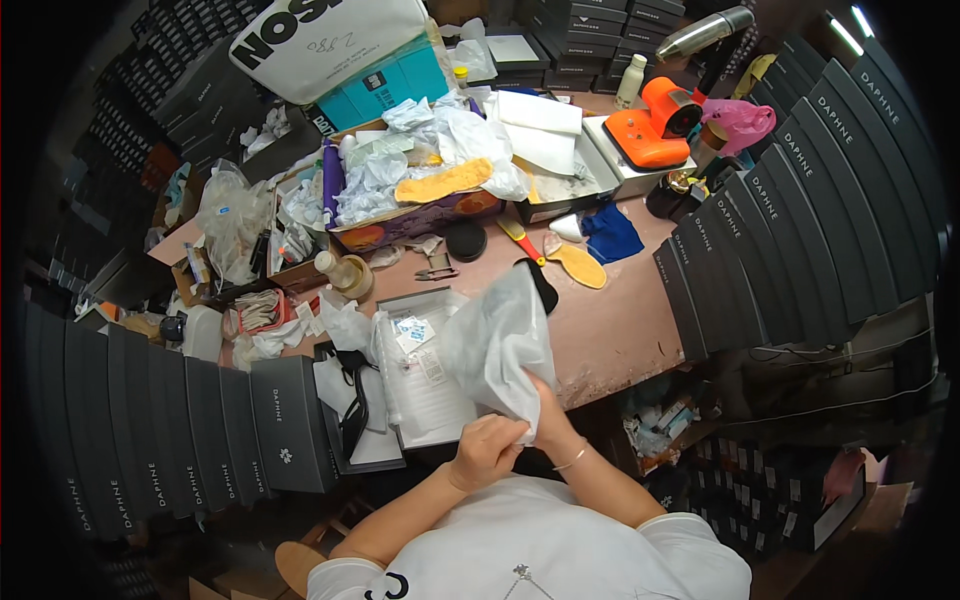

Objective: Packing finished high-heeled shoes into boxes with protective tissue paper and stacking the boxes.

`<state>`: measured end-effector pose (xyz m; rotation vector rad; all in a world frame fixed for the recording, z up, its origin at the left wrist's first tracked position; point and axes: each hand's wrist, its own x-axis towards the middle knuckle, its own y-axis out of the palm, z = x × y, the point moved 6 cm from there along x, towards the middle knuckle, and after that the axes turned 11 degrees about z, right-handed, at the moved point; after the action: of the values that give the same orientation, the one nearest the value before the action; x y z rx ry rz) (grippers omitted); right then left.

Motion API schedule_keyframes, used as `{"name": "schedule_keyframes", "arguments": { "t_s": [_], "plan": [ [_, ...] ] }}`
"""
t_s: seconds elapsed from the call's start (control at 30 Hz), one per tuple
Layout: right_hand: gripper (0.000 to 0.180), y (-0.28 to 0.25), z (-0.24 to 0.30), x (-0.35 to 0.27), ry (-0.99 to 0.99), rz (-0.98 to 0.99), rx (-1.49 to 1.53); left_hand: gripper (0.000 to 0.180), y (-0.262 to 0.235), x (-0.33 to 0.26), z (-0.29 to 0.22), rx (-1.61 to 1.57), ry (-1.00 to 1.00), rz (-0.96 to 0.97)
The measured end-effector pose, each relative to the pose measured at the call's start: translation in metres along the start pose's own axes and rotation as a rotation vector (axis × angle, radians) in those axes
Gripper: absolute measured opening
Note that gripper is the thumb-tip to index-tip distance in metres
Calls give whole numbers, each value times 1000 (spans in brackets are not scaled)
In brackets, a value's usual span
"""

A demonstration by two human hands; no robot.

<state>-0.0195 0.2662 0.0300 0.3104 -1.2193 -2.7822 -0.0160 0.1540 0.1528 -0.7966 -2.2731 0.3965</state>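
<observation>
Above the front of the table I hold a whitish, see-through bag (495,345), its far end pointing away from me. My left hand (487,452) is closed and pinches the bag's near edge. My right hand (552,412) grips the bag's right side, with some fingers hidden by it. A black rounded thing (543,288) shows at the bag's far right end; whether it lies inside or behind, I cannot tell. Left of the bag sits an open box (462,412) with white paper and small printed tags (412,333). Beside it, another box holds a black strappy shoe (353,400).
Stacked dark shoeboxes (815,220) rise at the right, with more boxes (290,425) at the left. A purple carton (420,228) of crumpled paper stands behind. Around it are an orange device (650,125), yellow insole (577,267), blue cloth (613,235) and bottle (345,272).
</observation>
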Motion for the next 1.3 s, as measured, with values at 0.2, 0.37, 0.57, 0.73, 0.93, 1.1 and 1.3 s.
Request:
{"name": "schedule_keyframes", "arguments": {
  "t_s": [0.2,0.37,0.57,0.73,0.93,1.1,1.3],
  "plan": [
    [25,44,31,-17,-16,177,-798,13,1,7,-12,-155,-77,-101],
    [27,41,28,4,-15,-130,-345,24,35,-3,-24,-170,-30,222],
    [36,34,38,17,-52,-165,-568,18,32,10,-26,-244,-79,207],
    [35,-29,40,31,27,211,-1657,45,-31,-32,30,-120,-388,66],
    [33,-5,21,77,124,264,-2017,56,-122,-199,183,486,-1160,-119],
    [29,109,98,51,-26,304,-1630,44,-146,-222,173,341,-1090,-392],
    [56,123,10,77,386,488,-386,42,-173,-151,28,354,-671,-14]
  ]
}}
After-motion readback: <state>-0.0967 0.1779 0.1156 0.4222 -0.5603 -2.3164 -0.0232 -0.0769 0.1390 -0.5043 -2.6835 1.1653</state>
